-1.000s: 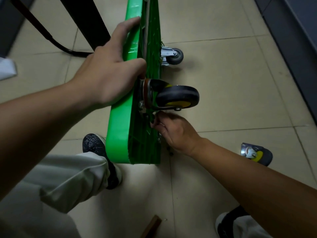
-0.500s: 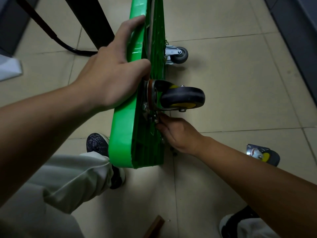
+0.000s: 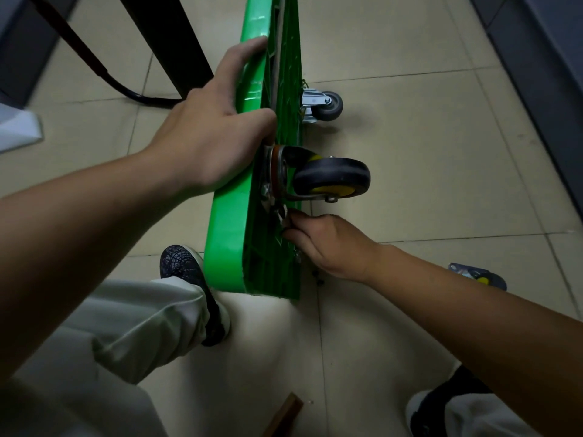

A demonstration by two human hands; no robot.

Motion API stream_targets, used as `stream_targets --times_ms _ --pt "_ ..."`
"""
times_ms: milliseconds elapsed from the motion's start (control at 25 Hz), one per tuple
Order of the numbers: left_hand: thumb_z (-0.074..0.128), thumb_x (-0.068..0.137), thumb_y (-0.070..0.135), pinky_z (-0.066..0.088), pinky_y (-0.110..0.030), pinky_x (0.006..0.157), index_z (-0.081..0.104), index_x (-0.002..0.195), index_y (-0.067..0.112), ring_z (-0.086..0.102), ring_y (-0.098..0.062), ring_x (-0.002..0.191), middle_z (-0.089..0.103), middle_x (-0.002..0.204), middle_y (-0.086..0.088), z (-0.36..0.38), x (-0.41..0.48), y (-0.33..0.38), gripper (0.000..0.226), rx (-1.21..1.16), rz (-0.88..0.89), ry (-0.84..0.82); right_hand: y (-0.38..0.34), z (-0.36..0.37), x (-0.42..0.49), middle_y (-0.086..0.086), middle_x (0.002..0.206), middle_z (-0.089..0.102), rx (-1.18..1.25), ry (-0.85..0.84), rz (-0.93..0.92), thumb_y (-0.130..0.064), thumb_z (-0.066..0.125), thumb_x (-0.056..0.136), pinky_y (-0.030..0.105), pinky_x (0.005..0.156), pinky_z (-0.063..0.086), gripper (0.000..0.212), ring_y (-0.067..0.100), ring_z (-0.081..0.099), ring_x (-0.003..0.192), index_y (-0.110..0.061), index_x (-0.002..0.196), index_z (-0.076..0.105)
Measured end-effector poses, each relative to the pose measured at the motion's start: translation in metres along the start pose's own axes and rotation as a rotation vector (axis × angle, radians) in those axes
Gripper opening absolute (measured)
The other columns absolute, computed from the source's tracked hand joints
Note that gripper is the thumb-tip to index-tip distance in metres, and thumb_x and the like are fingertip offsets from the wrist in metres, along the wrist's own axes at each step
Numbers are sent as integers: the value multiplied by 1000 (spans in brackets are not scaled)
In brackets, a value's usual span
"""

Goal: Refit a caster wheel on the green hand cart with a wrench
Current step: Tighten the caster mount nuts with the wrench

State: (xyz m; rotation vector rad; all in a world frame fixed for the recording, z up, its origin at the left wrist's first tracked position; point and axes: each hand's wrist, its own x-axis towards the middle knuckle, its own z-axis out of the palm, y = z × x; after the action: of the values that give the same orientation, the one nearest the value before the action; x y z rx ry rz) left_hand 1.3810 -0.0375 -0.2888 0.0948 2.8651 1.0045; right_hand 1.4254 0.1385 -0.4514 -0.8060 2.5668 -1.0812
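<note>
Single head-worn wide-angle view, steeply down, close above the green cart (image 3: 227, 241)

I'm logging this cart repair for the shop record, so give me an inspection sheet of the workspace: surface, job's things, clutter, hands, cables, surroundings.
Surface: beige tiled floor.
Job's things: green hand cart stands on edge; black caster sits against its underside; grey caster mounted farther along; no wrench seen.
Clutter: loose caster on the floor at right; wooden piece near the bottom edge.
Hands: left hand grips the cart's edge; right hand pinches a small metal fitting below the black caster.
Cables: nothing seen.
Surroundings: dark furniture leg, black bent tube, grey cabinet at right, patterned shoe.
</note>
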Motion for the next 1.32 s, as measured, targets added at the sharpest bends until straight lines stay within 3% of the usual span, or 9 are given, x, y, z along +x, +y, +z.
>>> stream_targets --times_ms 80,160,440,560,680,800,960,1160,1320 --pt "51 79 41 58 -55 76 20 149 59 66 -33 77 58 105 2 1 0 1 79 3 -13 -3 -14 -4 -8 5 79 64 69 -60 105 -45 37 104 41 67 51 20 29 65 70 -38 87 43" --pt "51 79 43 57 -51 79 18 149 60 65 -34 80 56 111 -4 1 0 3 79 45 -36 5 -32 -8 -18 6 64 60 230 -128 203 -41 35 107 45 64 55 30 23 66 57 -32 79 42" --pt "54 90 35 53 -43 82 14 152 57 62 -36 89 58 111 -8 0 -2 10 77 93 -63 24 -107 -28 -27 9 56 45 961 -292 672 -48 23 108 25 46 52 47 26 67 50 -9 93 43" --pt "54 90 36 50 -40 82 14 153 56 61 -37 94 60 118 -10 0 -4 12 77 82 -59 15 -115 -39 -23 2 49 48 1030 -290 737 -56 25 105 28 50 53 55 23 66 50 -6 93 44" --pt "56 89 39 50 -41 86 14 152 58 61 -38 99 61 126 -11 1 -5 10 78 80 -54 17 -103 -36 -36 -2 48 40 983 -195 770 -58 28 104 26 49 37 50 16 49 39 -14 87 43" --pt "56 89 40 54 -44 87 13 152 59 63 -35 95 62 120 -9 1 -1 8 78 65 -47 2 -63 -17 -66 -4 64 46 497 54 673 -45 30 107 27 52 33 34 7 42 51 -20 91 46" --pt "56 90 38 56 -45 82 13 153 56 66 -29 86 59 119 -4 1 1 8 78 74 -25 -8 -6 -6 -80 -14 80 52 88 204 211 -28 40 107 21 64 37 15 2 47 68 -18 114 49" --pt "51 82 41 59 -53 71 16 152 56 68 -28 72 59 102 2 3 1 7 80 31 -13 -33 14 21 -40 6 114 64 242 249 144 -46 38 100 41 87 50 33 25 61 101 -27 127 38" --pt "55 83 37 58 -54 68 21 152 55 67 -26 70 62 95 11 1 0 5 79 15 -2 -15 21 36 -27 -13 109 60 429 347 75 -39 42 99 18 87 47 23 2 60 100 -30 119 39"
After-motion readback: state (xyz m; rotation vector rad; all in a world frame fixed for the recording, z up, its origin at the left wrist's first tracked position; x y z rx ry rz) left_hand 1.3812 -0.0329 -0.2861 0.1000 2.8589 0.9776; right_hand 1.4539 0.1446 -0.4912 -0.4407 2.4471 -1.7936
